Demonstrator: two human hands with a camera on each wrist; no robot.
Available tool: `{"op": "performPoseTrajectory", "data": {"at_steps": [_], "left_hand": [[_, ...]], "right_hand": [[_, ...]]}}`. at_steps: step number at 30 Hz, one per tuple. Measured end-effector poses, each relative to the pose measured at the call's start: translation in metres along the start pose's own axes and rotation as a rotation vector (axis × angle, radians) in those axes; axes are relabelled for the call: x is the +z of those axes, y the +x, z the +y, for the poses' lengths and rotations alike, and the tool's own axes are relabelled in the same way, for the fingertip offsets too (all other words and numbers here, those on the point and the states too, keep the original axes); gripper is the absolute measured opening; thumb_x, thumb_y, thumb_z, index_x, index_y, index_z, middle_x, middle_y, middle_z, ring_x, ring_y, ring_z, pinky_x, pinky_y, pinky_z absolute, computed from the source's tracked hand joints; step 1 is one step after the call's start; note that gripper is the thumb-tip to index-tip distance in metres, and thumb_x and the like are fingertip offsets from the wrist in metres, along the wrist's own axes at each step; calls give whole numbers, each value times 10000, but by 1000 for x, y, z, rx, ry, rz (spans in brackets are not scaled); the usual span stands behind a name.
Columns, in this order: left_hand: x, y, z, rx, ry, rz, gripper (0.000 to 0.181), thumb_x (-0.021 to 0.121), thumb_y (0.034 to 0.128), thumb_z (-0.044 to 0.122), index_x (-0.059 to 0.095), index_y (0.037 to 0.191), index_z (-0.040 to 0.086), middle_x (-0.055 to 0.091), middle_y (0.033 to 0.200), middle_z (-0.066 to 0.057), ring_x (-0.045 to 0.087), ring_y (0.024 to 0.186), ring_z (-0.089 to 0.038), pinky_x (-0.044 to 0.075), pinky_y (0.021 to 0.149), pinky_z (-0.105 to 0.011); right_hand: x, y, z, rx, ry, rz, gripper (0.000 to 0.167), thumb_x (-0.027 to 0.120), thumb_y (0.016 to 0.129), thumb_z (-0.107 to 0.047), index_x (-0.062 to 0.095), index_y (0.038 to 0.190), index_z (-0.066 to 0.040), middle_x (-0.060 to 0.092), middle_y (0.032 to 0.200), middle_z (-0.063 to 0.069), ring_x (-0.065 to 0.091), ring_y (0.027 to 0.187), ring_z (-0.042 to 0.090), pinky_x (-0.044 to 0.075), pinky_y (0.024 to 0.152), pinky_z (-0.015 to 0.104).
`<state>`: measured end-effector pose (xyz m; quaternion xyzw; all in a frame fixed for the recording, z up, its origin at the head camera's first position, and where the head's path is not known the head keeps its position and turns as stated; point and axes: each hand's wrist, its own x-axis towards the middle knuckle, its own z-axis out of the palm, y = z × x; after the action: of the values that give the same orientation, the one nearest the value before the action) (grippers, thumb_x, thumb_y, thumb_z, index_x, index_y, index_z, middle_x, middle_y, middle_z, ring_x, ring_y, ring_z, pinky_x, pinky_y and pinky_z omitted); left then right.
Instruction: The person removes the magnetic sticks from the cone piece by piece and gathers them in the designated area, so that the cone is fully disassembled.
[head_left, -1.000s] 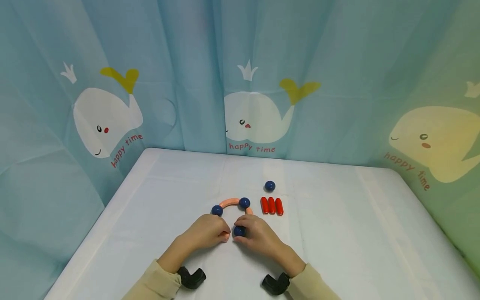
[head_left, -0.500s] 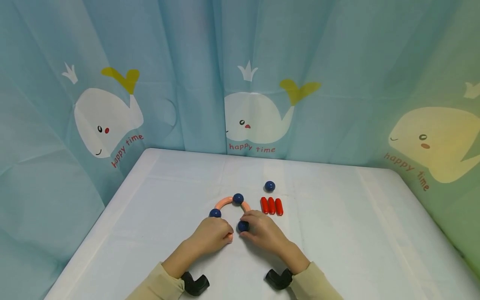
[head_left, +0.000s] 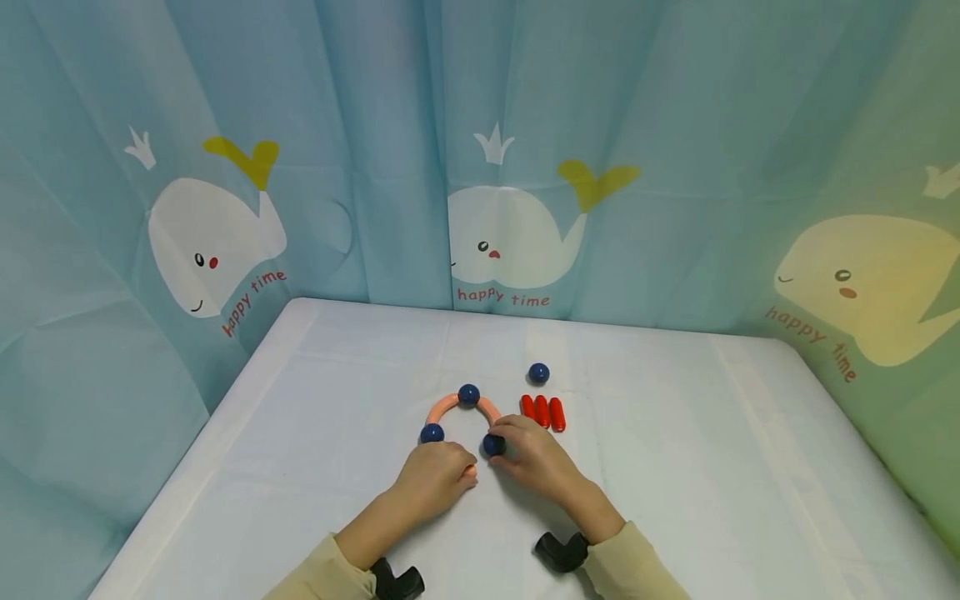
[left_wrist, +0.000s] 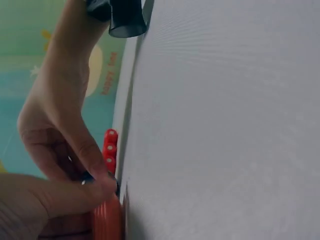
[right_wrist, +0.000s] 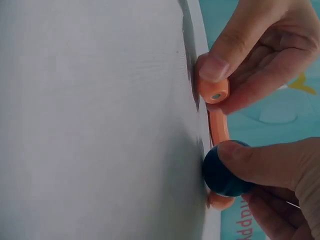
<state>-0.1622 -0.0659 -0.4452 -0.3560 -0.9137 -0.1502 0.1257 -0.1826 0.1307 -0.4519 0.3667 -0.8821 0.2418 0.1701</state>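
Observation:
In the head view, orange curved rods [head_left: 442,407] and blue balls join into an arch on the table. One blue ball [head_left: 468,395] sits at its top and another ball [head_left: 432,433] at its left. My left hand [head_left: 437,477] pinches an orange curved rod [right_wrist: 214,85]; its free end, with a small metallic spot, shows in the right wrist view. My right hand [head_left: 538,455] pinches a blue ball [right_wrist: 226,170] at the arch's right end, between thumb and fingers. A gap separates the held rod's free end from this ball. My left hand hides most of the held rod.
Several red short rods [head_left: 542,412] lie side by side to the right of the arch. Behind them rests a loose blue ball [head_left: 538,373]. A white cloth-covered table [head_left: 675,467] extends around, with a whale-print curtain [head_left: 390,150] behind it. Black wrist attachments [head_left: 562,552] hang by both sleeves.
Both hands have moved slightly right, the right one also away from me. The arch has turned and widened at its lower opening, its top ball shifting left and back. Both grips stay the same.

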Motion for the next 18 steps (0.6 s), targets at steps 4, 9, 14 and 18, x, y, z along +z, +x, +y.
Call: {"op": "performPoseTrajectory", "data": {"at_steps": [4, 9, 14, 18], "left_hand": [[-10, 2, -9, -36, -102, -6, 198, 736, 765, 199, 713, 932, 95, 667, 846, 44, 616, 778, -92, 492, 637, -255], [-30, 1, -38, -84, -244, -58, 323, 697, 813, 120, 651, 1117, 22, 638, 1108, -73, 582, 1040, -215, 469, 853, -357], [-37, -3, -57, -70, -296, -134, 352, 703, 809, 108, 637, 1144, 23, 636, 1104, -75, 581, 1034, -212, 476, 839, -357], [-34, -4, -62, -36, -296, -174, 283, 696, 813, 98, 661, 1088, 44, 655, 1034, -54, 600, 960, -180, 488, 791, -339]], "right_hand": [[-1, 2, -1, -38, 14, 45, 378, 829, 653, -79, 667, 980, 20, 621, 987, 82, 578, 925, 207, 493, 810, 316], [1, 5, -16, -51, 61, 60, 345, 796, 703, -95, 658, 999, 16, 622, 1002, 77, 581, 937, 201, 489, 817, 307], [13, 8, -34, -74, 112, -50, 266, 756, 760, -147, 669, 982, -29, 621, 982, 39, 578, 915, 157, 475, 810, 267], [20, 9, -39, -57, 126, -134, 225, 744, 777, -151, 672, 966, -50, 621, 963, 26, 575, 878, 128, 471, 783, 236]]}}
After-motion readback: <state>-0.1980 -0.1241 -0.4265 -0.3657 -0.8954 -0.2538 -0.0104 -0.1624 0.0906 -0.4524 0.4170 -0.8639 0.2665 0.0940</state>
